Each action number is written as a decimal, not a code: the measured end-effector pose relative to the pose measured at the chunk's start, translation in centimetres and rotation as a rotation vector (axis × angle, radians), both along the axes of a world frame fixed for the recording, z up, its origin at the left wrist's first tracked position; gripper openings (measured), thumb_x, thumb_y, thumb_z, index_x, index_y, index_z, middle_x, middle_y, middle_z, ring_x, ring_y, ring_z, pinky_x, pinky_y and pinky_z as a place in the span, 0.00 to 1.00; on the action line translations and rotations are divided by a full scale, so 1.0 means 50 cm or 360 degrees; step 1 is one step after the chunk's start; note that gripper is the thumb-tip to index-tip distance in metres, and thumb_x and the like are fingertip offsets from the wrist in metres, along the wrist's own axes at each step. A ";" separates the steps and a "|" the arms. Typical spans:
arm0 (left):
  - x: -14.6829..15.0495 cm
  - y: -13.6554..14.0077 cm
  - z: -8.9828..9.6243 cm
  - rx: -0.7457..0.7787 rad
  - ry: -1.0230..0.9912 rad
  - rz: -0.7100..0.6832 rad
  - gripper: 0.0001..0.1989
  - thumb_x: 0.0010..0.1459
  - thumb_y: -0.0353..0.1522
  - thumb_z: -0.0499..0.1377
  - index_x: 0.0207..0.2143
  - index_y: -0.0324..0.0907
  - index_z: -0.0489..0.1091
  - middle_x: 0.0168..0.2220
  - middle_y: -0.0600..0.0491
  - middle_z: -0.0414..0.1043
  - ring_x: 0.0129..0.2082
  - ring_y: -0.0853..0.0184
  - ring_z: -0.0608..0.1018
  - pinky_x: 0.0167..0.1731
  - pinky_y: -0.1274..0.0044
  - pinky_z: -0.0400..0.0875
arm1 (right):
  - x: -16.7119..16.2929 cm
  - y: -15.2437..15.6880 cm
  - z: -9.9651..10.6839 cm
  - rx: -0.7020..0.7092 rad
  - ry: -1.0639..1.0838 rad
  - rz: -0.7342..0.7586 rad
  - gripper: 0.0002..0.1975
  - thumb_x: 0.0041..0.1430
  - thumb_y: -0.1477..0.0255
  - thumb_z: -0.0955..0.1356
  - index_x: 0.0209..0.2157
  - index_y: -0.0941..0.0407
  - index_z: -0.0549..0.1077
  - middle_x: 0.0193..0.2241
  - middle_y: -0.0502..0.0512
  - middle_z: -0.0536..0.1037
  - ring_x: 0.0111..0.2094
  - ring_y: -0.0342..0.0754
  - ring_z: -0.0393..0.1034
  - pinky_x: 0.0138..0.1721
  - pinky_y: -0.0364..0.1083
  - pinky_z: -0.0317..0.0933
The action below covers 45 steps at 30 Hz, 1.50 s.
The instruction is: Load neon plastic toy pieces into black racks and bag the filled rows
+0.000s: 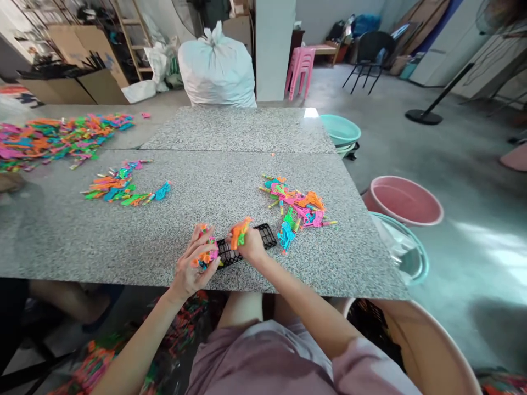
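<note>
A black plastic grid rack [268, 235] lies slightly slanted near the table's front edge. Over its left end curves my left hand [190, 269], its fingers around several small orange, pink and blue toy pistols [213, 248] there. Above the rack's middle, my right hand [253, 247] is closed on an orange toy pistol [239, 235], with a bit of green showing beside it. A loose heap of toy pistols [308, 203] sits just right of the rack, with a blue one [286, 236] nearest my right hand. The palm sides of both hands are hidden.
Another small heap of toy pistols [119, 186] lies left on the speckled table [206, 175], and a large pile [57, 137] is at far left. Basins [403, 200] stand beyond the right edge. A big white sack [218, 68] is behind the table. A co-worker's arm shows at left.
</note>
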<state>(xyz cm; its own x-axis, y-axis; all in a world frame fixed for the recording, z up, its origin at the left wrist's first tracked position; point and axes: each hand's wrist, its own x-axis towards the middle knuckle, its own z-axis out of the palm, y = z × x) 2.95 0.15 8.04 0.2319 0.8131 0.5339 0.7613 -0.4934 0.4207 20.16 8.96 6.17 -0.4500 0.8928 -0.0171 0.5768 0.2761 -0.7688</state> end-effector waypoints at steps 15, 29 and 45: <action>-0.021 0.013 -0.010 0.0131 0.0096 0.0000 0.12 0.63 0.32 0.59 0.48 0.45 0.73 0.58 0.48 0.73 0.68 0.52 0.61 0.66 0.55 0.61 | -0.097 0.037 0.046 0.0240 -0.0651 0.0516 0.13 0.66 0.72 0.65 0.51 0.57 0.74 0.44 0.62 0.81 0.47 0.54 0.77 0.47 0.48 0.69; -0.029 0.022 0.009 0.0215 0.0084 0.0028 0.08 0.62 0.34 0.60 0.44 0.46 0.75 0.47 0.50 0.81 0.65 0.53 0.68 0.62 0.56 0.68 | -0.106 0.011 0.041 0.0253 -0.0472 0.0358 0.13 0.65 0.69 0.66 0.49 0.58 0.75 0.41 0.63 0.82 0.44 0.55 0.78 0.43 0.49 0.70; -0.018 0.022 -0.003 0.0012 -0.0035 0.0110 0.09 0.64 0.36 0.59 0.43 0.44 0.73 0.50 0.47 0.79 0.65 0.53 0.68 0.64 0.60 0.63 | 0.319 0.040 0.026 0.0657 -0.0748 0.0238 0.13 0.61 0.87 0.63 0.38 0.58 0.74 0.42 0.61 0.76 0.46 0.49 0.71 0.48 0.45 0.64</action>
